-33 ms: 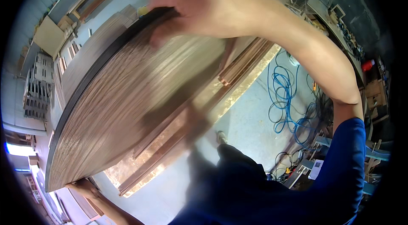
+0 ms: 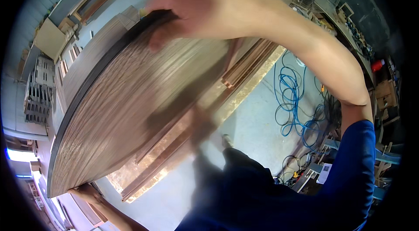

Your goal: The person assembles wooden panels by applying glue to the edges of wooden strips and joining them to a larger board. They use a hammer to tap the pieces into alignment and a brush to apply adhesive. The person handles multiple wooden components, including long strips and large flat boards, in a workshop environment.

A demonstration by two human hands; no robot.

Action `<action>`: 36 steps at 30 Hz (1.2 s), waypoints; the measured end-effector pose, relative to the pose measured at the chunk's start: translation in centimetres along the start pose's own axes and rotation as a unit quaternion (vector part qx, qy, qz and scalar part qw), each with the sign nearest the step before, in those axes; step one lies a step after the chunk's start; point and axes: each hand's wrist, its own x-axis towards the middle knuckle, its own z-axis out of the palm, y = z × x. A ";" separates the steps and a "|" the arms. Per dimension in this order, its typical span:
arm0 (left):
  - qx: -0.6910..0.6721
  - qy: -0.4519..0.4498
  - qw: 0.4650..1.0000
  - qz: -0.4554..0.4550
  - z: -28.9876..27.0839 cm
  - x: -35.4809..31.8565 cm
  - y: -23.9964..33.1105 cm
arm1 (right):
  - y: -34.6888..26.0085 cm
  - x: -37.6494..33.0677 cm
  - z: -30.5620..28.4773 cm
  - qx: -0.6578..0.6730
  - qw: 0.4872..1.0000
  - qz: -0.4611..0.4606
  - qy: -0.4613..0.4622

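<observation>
right hand (image 2: 196, 8) grips top edge of veneer stack (image 2: 131, 100) | left hand (image 2: 85, 194) grips bottom corner

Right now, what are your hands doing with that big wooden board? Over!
Right hand gripping far edge of the wood panel. Left hand holding its near corner, partly hidden. Panel tilted over stacked wood strips. Blue hose coiled on the floor, apart.

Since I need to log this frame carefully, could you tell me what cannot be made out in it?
Head view, the only one:
- Right hand: motion-blurred on the far edge of the wood sheet; grip unclear.
- Left hand: mostly hidden under the sheet's near corner; fingers not readable.
- Stacked boards: largely covered by the sheet.
- Bench clutter near the right rim: too small and warped to identify.
</observation>
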 end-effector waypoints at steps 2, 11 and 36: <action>-0.002 -0.002 1.000 -0.007 1.2 -1.9 -0.2 | 0.9 -1.5 -0.4 0.007 1.000 0.003 -0.003; -0.010 -0.014 1.000 -0.012 4.3 -6.9 -1.0 | 2.6 -4.3 -2.1 -0.005 0.998 0.040 -0.054; -0.026 -0.034 0.998 -0.041 7.7 -8.9 -5.1 | 4.3 -1.9 1.6 -0.116 0.950 -0.011 -0.290</action>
